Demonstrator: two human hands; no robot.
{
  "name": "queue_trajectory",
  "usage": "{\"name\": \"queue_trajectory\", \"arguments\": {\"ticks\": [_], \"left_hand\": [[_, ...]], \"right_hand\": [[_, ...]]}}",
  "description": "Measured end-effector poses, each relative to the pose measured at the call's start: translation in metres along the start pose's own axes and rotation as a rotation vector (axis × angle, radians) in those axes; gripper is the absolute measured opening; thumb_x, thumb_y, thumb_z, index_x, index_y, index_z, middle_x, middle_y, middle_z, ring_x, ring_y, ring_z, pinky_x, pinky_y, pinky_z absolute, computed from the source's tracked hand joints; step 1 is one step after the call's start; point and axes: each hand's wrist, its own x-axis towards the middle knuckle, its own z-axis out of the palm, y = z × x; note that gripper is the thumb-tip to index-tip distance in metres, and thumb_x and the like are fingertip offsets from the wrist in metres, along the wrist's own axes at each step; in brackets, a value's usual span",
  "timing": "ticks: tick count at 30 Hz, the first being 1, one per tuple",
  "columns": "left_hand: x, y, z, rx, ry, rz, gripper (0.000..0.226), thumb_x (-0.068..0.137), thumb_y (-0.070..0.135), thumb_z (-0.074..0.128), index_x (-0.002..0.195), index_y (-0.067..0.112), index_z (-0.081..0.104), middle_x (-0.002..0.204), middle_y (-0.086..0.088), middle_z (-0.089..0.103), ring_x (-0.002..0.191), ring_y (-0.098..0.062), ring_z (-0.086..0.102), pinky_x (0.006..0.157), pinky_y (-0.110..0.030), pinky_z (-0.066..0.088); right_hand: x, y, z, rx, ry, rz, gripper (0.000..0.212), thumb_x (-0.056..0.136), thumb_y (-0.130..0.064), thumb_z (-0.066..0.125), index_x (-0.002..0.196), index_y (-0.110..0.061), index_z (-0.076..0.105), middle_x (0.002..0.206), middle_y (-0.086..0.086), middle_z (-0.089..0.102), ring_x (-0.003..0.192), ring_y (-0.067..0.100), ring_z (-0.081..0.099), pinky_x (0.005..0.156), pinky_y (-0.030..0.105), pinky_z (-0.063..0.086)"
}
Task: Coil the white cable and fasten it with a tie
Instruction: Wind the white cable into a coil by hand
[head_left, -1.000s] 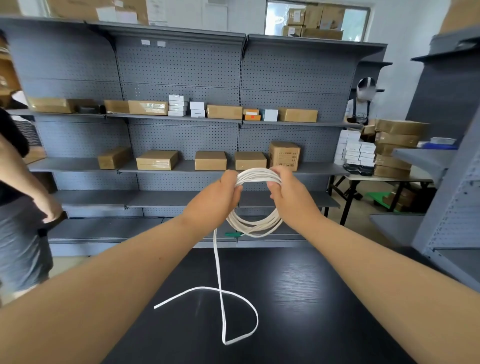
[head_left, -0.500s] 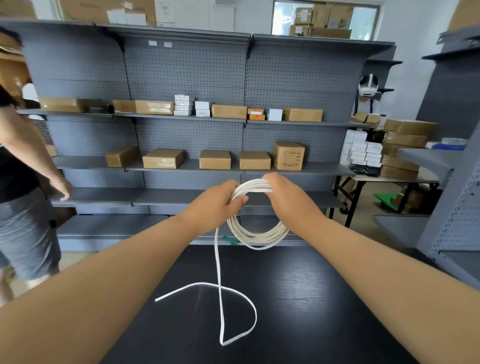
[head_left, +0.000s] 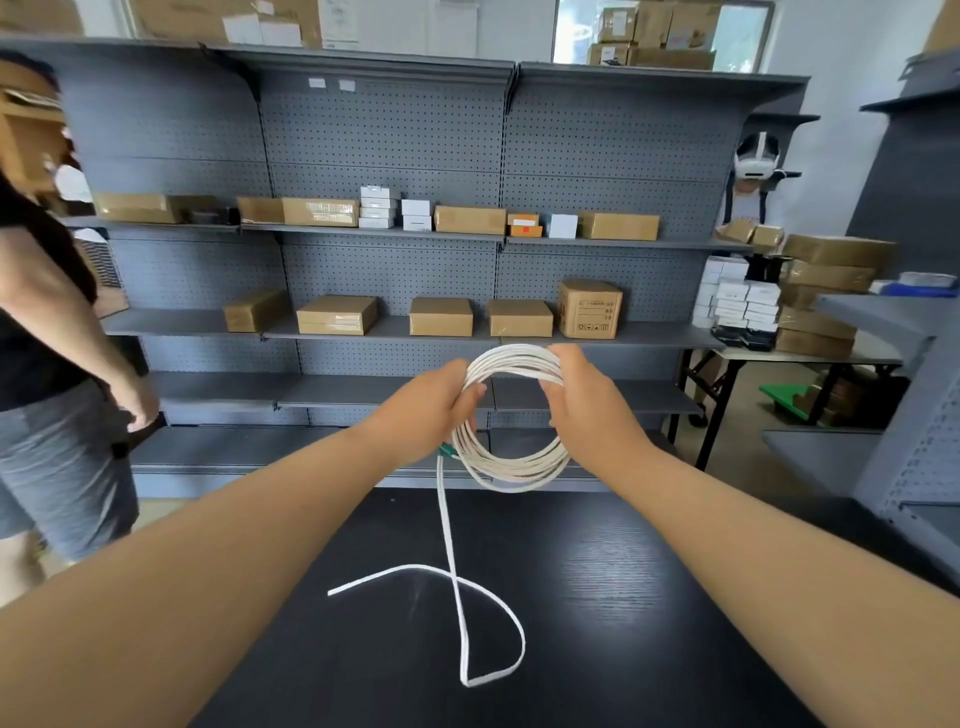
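A white cable coil (head_left: 514, 467) of several loops hangs in the air above the far edge of the black table (head_left: 623, 597). My left hand (head_left: 431, 405) grips the coil's upper left side, and my right hand (head_left: 582, 395) grips its upper right side. From the left hand a loose tail (head_left: 452, 561) of the same cable drops to the table and lies there in a crossed loop. A small green piece (head_left: 447, 449) shows at the coil just below my left hand; what it is I cannot tell.
Grey pegboard shelves (head_left: 395, 322) with cardboard boxes stand beyond the table. A person (head_left: 47, 364) in a black shirt and grey shorts stands at the left. A folding table (head_left: 789, 353) stacked with boxes stands at the right, with another grey rack (head_left: 914, 415) nearer.
Both hands keep their hold on the coil, and the tail on the table lies much the same. The person at the left has shifted position.
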Motion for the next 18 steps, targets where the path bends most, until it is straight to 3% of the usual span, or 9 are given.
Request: {"name": "queue_trajectory", "arguments": {"ticks": [4, 7, 10, 14, 18], "left_hand": [[0.002, -0.005, -0.005, 0.113, -0.018, 0.017, 0.028, 0.099, 0.03, 0.035, 0.097, 0.004, 0.046, 0.087, -0.015, 0.064, 0.076, -0.031, 0.058, 0.073, -0.043, 0.047], [0.004, -0.004, -0.011, 0.155, -0.037, 0.042, 0.023, 0.099, 0.029, 0.035, 0.094, 0.008, 0.043, 0.086, -0.016, 0.06, 0.076, -0.031, 0.055, 0.068, -0.038, 0.041], [0.007, -0.006, -0.017, 0.139, -0.073, 0.04, 0.025, 0.099, 0.03, 0.036, 0.094, 0.007, 0.045, 0.088, -0.014, 0.061, 0.08, -0.03, 0.056, 0.072, -0.039, 0.043], [0.007, -0.01, -0.021, -0.211, -0.145, -0.035, 0.024, 0.096, 0.036, 0.043, 0.085, 0.017, 0.052, 0.08, 0.003, 0.066, 0.073, -0.012, 0.058, 0.072, -0.027, 0.045], [0.004, -0.015, -0.019, -0.676, -0.149, -0.191, 0.046, 0.095, 0.05, 0.033, 0.1, 0.014, 0.062, 0.086, -0.002, 0.068, 0.082, -0.018, 0.064, 0.082, -0.03, 0.051]], "right_hand": [[0.006, -0.007, 0.004, -0.141, -0.085, -0.072, 0.043, 0.097, -0.025, 0.043, 0.137, -0.015, 0.033, 0.14, 0.008, 0.042, 0.12, 0.029, 0.049, 0.097, 0.038, 0.04], [0.012, -0.01, 0.007, -0.208, -0.134, -0.066, 0.042, 0.098, -0.027, 0.039, 0.138, -0.017, 0.032, 0.14, 0.009, 0.042, 0.118, 0.031, 0.05, 0.095, 0.041, 0.042], [0.016, -0.01, 0.009, -0.241, -0.115, -0.061, 0.034, 0.1, -0.028, 0.033, 0.132, -0.018, 0.037, 0.129, 0.01, 0.049, 0.106, 0.032, 0.054, 0.087, 0.043, 0.045], [0.018, -0.01, 0.01, -0.285, -0.09, -0.051, 0.025, 0.1, -0.025, 0.031, 0.123, -0.018, 0.04, 0.115, 0.009, 0.051, 0.092, 0.031, 0.053, 0.076, 0.041, 0.045], [0.021, -0.007, 0.005, -0.22, -0.009, -0.004, 0.023, 0.1, -0.023, 0.032, 0.119, -0.015, 0.042, 0.107, 0.011, 0.053, 0.086, 0.03, 0.051, 0.074, 0.042, 0.045]]}}
